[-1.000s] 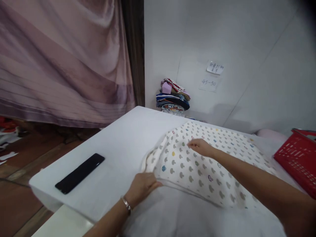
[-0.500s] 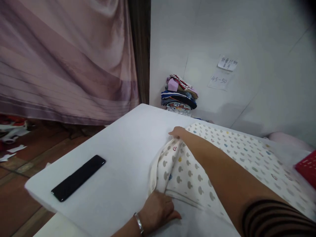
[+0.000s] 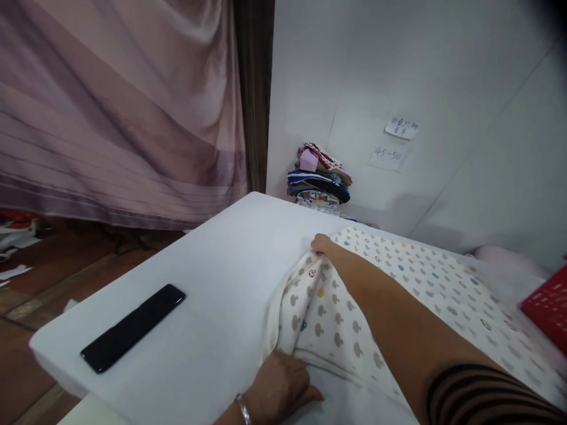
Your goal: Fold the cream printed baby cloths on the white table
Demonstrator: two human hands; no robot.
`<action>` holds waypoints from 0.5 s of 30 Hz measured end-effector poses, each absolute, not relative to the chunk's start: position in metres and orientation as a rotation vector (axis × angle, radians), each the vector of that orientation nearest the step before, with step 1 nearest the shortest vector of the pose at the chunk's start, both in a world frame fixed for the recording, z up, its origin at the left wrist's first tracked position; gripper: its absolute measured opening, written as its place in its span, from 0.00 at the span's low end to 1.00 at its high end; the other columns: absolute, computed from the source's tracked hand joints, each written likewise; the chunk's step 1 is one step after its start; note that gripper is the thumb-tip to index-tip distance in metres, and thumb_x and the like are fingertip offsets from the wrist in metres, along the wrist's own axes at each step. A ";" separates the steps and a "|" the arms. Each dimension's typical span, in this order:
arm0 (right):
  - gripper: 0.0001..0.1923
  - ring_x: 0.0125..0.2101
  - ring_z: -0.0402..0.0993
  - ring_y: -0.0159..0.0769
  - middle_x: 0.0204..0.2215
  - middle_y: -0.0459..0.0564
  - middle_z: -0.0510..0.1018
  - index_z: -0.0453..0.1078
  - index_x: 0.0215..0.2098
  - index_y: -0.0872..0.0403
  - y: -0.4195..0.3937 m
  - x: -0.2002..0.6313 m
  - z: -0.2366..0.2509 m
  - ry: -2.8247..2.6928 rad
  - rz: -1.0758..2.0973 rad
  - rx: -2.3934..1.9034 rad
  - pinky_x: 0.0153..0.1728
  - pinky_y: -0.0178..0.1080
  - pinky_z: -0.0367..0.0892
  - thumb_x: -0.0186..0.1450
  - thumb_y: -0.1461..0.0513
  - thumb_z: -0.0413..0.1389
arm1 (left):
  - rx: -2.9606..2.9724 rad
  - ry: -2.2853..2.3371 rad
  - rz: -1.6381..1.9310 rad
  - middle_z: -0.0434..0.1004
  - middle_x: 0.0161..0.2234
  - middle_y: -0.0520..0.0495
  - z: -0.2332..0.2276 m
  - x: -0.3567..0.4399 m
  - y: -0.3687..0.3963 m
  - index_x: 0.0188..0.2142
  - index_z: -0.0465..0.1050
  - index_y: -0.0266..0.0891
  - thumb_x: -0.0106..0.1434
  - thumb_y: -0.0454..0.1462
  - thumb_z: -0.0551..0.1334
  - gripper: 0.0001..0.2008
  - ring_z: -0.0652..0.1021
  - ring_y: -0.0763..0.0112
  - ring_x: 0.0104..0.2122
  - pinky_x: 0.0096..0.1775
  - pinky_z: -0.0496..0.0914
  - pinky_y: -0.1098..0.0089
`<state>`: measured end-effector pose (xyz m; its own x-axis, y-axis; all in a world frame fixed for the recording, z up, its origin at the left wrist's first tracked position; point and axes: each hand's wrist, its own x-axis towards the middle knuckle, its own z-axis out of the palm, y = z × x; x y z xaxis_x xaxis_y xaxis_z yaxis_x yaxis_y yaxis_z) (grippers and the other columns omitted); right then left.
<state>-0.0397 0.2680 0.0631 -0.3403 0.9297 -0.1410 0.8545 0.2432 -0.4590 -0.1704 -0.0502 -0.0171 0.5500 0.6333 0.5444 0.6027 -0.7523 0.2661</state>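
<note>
left hand (image 3: pixel 281 386) pinching near edge of patterned cloth (image 3: pixel 398 295), right hand (image 3: pixel 321 243) grip clamped on far edge, black phone (image 3: pixel 133 327) on tabletop (image 3: pixel 212 265), clothes pile (image 3: pixel 319 180) behind, red basket (image 3: pixel 547 307) right

Left hand (image 3: pixel 281 386) and right hand (image 3: pixel 321 243) gripping patterned cloth (image 3: pixel 398 295), white table (image 3: pixel 212 289)

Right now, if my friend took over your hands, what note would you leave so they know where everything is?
Left hand: presses down the near corner of the patterned cloth.
Right hand: pinches the cloth's far left edge.
Cloth lies spread on the white table, its left edge bunched into folds.
Black phone lies near the table's left end; folded clothes pile by the wall; red basket at right.
Done: cloth laid out. Left: left edge not yet flat.
</note>
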 end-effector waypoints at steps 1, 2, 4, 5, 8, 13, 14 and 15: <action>0.14 0.33 0.72 0.32 0.37 0.51 0.74 0.67 0.44 0.58 0.268 -0.036 0.069 -2.227 0.767 -1.656 0.33 0.38 0.70 0.66 0.56 0.52 | 2.713 1.081 1.011 0.68 0.15 0.49 -0.018 -0.171 -0.050 0.17 0.62 0.42 0.59 0.48 0.60 0.19 0.70 0.70 0.15 0.17 0.62 0.64; 0.12 0.30 0.71 0.32 0.34 0.51 0.74 0.67 0.42 0.58 0.269 -0.031 0.075 -2.093 0.835 -1.608 0.29 0.35 0.69 0.66 0.57 0.52 | 2.699 1.077 1.038 0.68 0.15 0.48 -0.018 -0.171 -0.050 0.17 0.62 0.42 0.59 0.48 0.59 0.19 0.70 0.70 0.15 0.17 0.63 0.64; 0.09 0.25 0.70 0.30 0.28 0.50 0.74 0.66 0.39 0.57 0.266 -0.013 0.088 -1.837 0.939 -1.493 0.22 0.31 0.65 0.63 0.60 0.52 | 2.665 1.076 1.100 0.67 0.15 0.48 -0.017 -0.172 -0.049 0.18 0.63 0.43 0.61 0.47 0.57 0.19 0.70 0.69 0.16 0.17 0.63 0.64; 0.09 0.24 0.68 0.30 0.26 0.49 0.73 0.66 0.38 0.56 0.262 -0.001 0.093 -1.723 0.979 -1.434 0.20 0.30 0.62 0.61 0.60 0.52 | 2.655 1.077 1.129 0.67 0.15 0.48 -0.015 -0.173 -0.049 0.18 0.62 0.42 0.62 0.47 0.56 0.19 0.70 0.69 0.16 0.17 0.63 0.64; 0.08 0.21 0.66 0.28 0.23 0.44 0.71 0.63 0.35 0.53 0.237 0.047 0.095 -1.433 1.079 -1.299 0.17 0.28 0.60 0.57 0.60 0.50 | 2.675 1.061 1.239 0.66 0.15 0.49 -0.007 -0.176 -0.050 0.18 0.60 0.42 0.64 0.46 0.52 0.20 0.68 0.70 0.15 0.16 0.61 0.63; 0.05 0.17 0.64 0.28 0.18 0.44 0.68 0.61 0.29 0.53 0.173 0.119 0.060 -1.085 1.238 -1.317 0.15 0.29 0.59 0.54 0.61 0.50 | 2.858 0.989 1.140 0.65 0.16 0.52 0.004 -0.182 -0.053 0.19 0.58 0.41 0.65 0.45 0.53 0.19 0.68 0.72 0.15 0.17 0.61 0.66; 0.05 0.17 0.64 0.29 0.18 0.44 0.68 0.61 0.30 0.54 0.163 0.128 0.054 -1.036 1.271 -1.334 0.15 0.29 0.59 0.54 0.62 0.51 | 2.892 0.973 1.107 0.65 0.16 0.52 0.006 -0.183 -0.053 0.19 0.59 0.41 0.65 0.44 0.53 0.19 0.68 0.72 0.15 0.17 0.61 0.66; 0.06 0.17 0.66 0.30 0.18 0.45 0.69 0.63 0.31 0.54 0.155 0.136 0.049 -0.993 1.303 -1.347 0.15 0.30 0.60 0.54 0.62 0.52 | 2.919 0.962 1.084 0.65 0.16 0.52 0.007 -0.183 -0.053 0.19 0.59 0.41 0.65 0.44 0.53 0.19 0.68 0.72 0.15 0.18 0.60 0.67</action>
<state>0.1360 0.1553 0.0486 0.0917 0.9765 -0.1952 -0.0707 -0.1892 -0.9794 -0.1832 -0.0527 0.0067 0.6057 0.4878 0.6286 0.5661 -0.8194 0.0904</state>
